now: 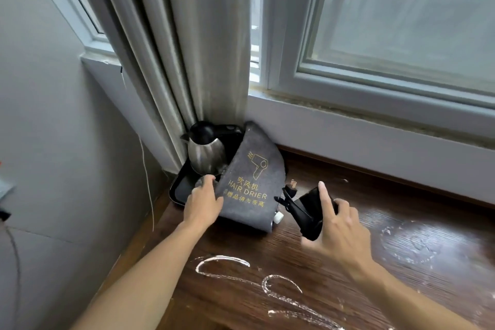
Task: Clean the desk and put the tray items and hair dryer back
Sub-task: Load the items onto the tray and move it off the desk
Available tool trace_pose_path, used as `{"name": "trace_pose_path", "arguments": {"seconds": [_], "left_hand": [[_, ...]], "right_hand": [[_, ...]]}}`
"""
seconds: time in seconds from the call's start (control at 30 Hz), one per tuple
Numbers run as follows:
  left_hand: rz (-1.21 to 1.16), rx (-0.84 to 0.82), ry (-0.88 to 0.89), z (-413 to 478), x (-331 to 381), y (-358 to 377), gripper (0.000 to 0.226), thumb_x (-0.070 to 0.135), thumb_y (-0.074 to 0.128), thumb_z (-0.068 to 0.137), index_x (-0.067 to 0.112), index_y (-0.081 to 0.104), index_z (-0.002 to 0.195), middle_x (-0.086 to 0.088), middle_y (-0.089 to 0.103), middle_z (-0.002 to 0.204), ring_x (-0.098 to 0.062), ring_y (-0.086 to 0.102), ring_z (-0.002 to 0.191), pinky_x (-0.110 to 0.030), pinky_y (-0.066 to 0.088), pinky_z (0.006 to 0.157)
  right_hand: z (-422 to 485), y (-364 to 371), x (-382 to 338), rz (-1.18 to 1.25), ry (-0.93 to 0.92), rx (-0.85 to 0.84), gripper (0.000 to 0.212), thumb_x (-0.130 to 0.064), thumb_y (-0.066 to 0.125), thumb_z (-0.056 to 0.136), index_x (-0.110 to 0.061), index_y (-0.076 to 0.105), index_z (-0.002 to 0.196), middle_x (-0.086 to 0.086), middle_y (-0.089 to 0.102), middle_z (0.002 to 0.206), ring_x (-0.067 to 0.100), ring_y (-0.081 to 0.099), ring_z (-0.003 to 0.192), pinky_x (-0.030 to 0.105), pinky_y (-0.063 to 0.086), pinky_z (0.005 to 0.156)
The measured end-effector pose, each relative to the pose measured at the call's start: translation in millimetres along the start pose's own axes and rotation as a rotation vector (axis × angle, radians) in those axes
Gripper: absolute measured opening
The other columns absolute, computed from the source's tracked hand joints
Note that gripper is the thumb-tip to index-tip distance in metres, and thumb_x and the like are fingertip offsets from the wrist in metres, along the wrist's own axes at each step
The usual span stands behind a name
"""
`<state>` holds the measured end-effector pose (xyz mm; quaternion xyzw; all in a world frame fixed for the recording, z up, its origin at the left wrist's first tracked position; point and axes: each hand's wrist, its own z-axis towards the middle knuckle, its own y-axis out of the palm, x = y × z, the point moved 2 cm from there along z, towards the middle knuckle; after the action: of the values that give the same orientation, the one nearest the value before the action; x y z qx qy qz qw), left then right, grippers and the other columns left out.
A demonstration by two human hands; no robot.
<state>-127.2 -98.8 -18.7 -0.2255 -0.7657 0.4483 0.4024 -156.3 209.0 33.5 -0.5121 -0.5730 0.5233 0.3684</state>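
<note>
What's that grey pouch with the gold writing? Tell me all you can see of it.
The pouch is dark grey, felt-like cloth with a rounded top end. Gold print shows a dryer symbol, Chinese characters and HAIR DRIER. It lies slanted, its top near the wall, its left side over the black tray beside the kettle, its lower end on the wooden desk. The left hand holds its left edge.
</note>
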Motion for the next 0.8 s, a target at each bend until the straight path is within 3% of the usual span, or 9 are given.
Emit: {"name": "trace_pose_path", "arguments": {"seconds": [0.03, 0.1, 0.17, 0.27, 0.37, 0.5, 0.6, 0.7, 0.8], "left_hand": [[-0.062, -0.022, -0.029, 2.0, 3.5, 2.2, 0.042, 0.030, 0.065, 0.093, 0.022, 0.051, 0.131, -0.010, 0.064, 0.124, -0.037, 0.062, 0.112, -0.042, 0.051, 0.089], [-0.126, -0.072, -0.077, 7.0, 6.3, 7.2, 0.017, 0.031, 0.063, 0.095, 0.021, 0.059, 0.107, -0.012, 0.066, 0.115, -0.037, 0.061, 0.111, -0.042, 0.052, 0.090], [-0.125, -0.101, -0.118, 8.8, 4.1, 12.2, 0.015, 0.032, 0.063, 0.094, 0.020, 0.055, 0.090, -0.015, 0.066, 0.111, -0.038, 0.061, 0.108, -0.042, 0.052, 0.088], [-0.061, -0.108, -0.161, 6.9, -2.5, 14.1, 0.020, 0.035, 0.066, 0.092, 0.019, 0.065, 0.104, -0.014, 0.065, 0.117, -0.037, 0.062, 0.108, -0.042, 0.054, 0.087], [0.060, -0.089, -0.134, 5.5, -7.1, 12.7, 0.030, 0.035, 0.066, 0.092, 0.024, 0.060, 0.119, -0.012, 0.065, 0.120, -0.036, 0.064, 0.109, -0.041, 0.053, 0.086], [0.371, 0.135, 0.197, 3.8, -6.9, 10.9, 0.073, 0.035, 0.077, 0.081, 0.016, 0.045, 0.143, -0.011, 0.057, 0.135, -0.030, 0.059, 0.121, -0.042, 0.053, 0.088], [0.422, 0.205, 0.406, 6.5, -11.0, 6.1, 0.089, 0.025, 0.085, 0.069, 0.011, 0.045, 0.147, -0.017, 0.055, 0.139, -0.032, 0.059, 0.123, -0.044, 0.056, 0.088], [0.418, 0.174, 0.539, 10.0, -13.9, -0.2, 0.098, 0.014, 0.079, 0.070, 0.016, 0.032, 0.156, -0.016, 0.040, 0.155, -0.033, 0.047, 0.137, -0.043, 0.053, 0.100], [0.439, 0.071, 0.621, 12.4, -16.9, 0.9, 0.107, 0.010, 0.078, 0.071, 0.025, 0.021, 0.160, -0.010, 0.028, 0.164, -0.032, 0.039, 0.144, -0.045, 0.048, 0.107]], "right_hand": [[2.6, 0.1, -5.4, 0.005, -0.003, 0.004, 0.120, -0.070, 0.059, 0.059, -0.037, 0.000, 0.157, 0.003, 0.047, 0.126, 0.026, 0.049, 0.112, 0.034, 0.049, 0.062], [9.9, -1.5, -19.6, 0.025, 0.002, 0.008, 0.118, -0.074, 0.059, 0.060, -0.038, 0.001, 0.157, 0.003, 0.047, 0.125, 0.027, 0.049, 0.111, 0.036, 0.048, 0.064], [22.0, -3.4, -39.1, 0.059, 0.007, -0.017, 0.120, -0.073, 0.060, 0.061, -0.038, -0.004, 0.156, 0.005, 0.046, 0.126, 0.028, 0.048, 0.112, 0.038, 0.047, 0.068], [47.0, -5.8, -75.7, 0.159, 0.050, -0.076, 0.125, -0.066, 0.065, 0.060, -0.035, -0.008, 0.156, 0.012, 0.045, 0.128, 0.033, 0.047, 0.113, 0.041, 0.047, 0.078], [73.4, -1.3, -117.5, 0.255, 0.150, -0.098, 0.126, -0.067, 0.070, 0.063, -0.029, -0.005, 0.157, 0.018, 0.045, 0.131, 0.036, 0.046, 0.117, 0.043, 0.046, 0.087], [97.7, 21.1, -161.0, 0.272, 0.256, -0.129, 0.128, -0.065, 0.073, 0.067, -0.027, -0.009, 0.157, 0.022, 0.040, 0.136, 0.036, 0.043, 0.119, 0.047, 0.050, 0.087], [101.0, 37.7, -176.9, 0.260, 0.290, -0.143, 0.130, -0.073, 0.071, 0.068, -0.024, -0.009, 0.157, 0.022, 0.037, 0.139, 0.036, 0.042, 0.121, 0.048, 0.050, 0.085], [92.3, 47.3, -186.4, 0.265, 0.197, -0.120, 0.125, -0.076, 0.067, 0.069, -0.018, 0.001, 0.158, 0.021, 0.030, 0.148, 0.037, 0.040, 0.126, 0.044, 0.049, 0.089], [75.9, 52.1, -182.9, 0.314, 0.054, -0.088, 0.108, -0.061, 0.066, 0.077, -0.017, 0.008, 0.157, 0.017, 0.020, 0.157, 0.037, 0.035, 0.134, 0.043, 0.048, 0.093]]}}
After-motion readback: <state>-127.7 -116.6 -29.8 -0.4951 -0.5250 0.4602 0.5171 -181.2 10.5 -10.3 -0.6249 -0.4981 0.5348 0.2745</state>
